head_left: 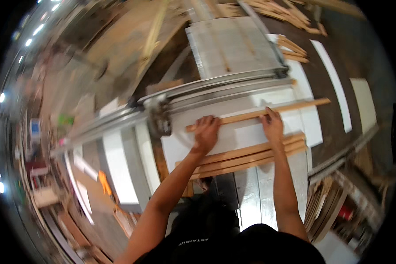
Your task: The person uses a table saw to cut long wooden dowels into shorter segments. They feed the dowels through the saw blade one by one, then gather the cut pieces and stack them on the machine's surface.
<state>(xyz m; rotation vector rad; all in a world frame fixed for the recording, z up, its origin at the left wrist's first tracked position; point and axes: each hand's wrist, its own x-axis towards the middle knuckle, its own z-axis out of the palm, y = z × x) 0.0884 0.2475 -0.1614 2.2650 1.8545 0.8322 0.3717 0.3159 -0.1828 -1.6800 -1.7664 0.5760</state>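
A long, narrow wooden strip [246, 117] lies across a white board [246, 134], just on my side of a metal guide rail [224, 88]. My left hand [206, 132] is closed over the strip near its left end. Farther right, my right hand [273, 125] grips the same strip, its fingers bent over the top edge. The strip's right end sticks out past the white board. Closer to my body, several similar wooden strips [246, 158] lie side by side beneath my forearms. My palms hide parts of the held strip.
A metal saw-like unit [158, 115] sits on the rail left of my left hand. Beyond the rail is a grey metal table [231, 46]. Short wood pieces [292, 49] lie at the far right. An orange object [104, 182] is at lower left, stacked boards [323, 207] at lower right.
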